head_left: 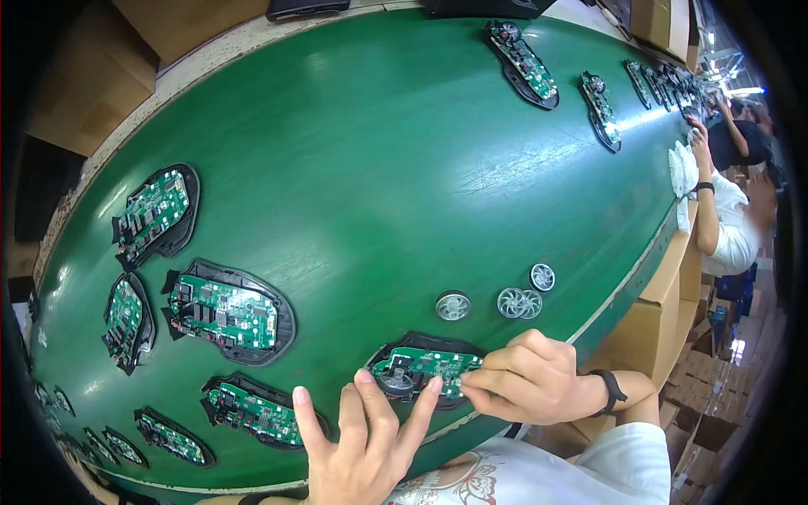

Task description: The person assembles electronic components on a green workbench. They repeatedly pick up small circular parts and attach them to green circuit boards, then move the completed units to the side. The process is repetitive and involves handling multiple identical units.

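Note:
A green circuit board (pixel 429 360) sits in a black plastic shell (pixel 454 343) near the table's front edge. A dark round wheel (pixel 397 381) lies on its left part. My left hand (pixel 362 446) is spread, with two fingertips touching down on either side of that wheel. At the board's right end my right hand (pixel 534 383) is closed, thumb and fingers pinching the edge; the exact spot gripped is partly hidden by the fingers. Just beyond lie several silver spoked wheels (pixel 453 305), two of them overlapping.
More shells with boards lie at the left, such as one large shell (pixel 227 311), and at the far right (pixel 522 66). Cardboard boxes (pixel 665 311) stand by the right edge. Another person (pixel 724 219) works at the table further right. The tabletop (pixel 353 168) is green.

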The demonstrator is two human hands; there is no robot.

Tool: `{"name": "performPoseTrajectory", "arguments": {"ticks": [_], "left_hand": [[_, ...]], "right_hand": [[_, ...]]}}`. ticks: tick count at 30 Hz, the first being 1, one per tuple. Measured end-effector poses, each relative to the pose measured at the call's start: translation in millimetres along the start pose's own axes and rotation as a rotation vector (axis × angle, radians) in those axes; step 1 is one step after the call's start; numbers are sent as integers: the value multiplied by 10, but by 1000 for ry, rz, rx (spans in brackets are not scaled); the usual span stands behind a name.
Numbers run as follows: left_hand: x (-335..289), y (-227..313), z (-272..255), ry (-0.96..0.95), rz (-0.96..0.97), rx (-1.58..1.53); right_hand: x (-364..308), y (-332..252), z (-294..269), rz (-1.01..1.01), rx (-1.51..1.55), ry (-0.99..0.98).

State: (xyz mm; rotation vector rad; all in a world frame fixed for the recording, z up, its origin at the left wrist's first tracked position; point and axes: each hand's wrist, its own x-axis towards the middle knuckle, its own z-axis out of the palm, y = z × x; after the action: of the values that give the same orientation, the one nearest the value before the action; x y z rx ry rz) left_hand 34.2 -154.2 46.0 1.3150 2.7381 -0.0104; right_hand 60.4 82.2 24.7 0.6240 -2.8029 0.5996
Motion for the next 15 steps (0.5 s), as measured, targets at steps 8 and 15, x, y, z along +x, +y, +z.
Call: {"name": "performPoseTrajectory", "arguments": {"ticks": [8,15], "left_hand": [[-18,-35,10,7,34,10],[-42,-31,47,45,27,8]], "right_hand": [[41,-203,109,80,-106,42],[75,-279,153,131,-94,50]]}}
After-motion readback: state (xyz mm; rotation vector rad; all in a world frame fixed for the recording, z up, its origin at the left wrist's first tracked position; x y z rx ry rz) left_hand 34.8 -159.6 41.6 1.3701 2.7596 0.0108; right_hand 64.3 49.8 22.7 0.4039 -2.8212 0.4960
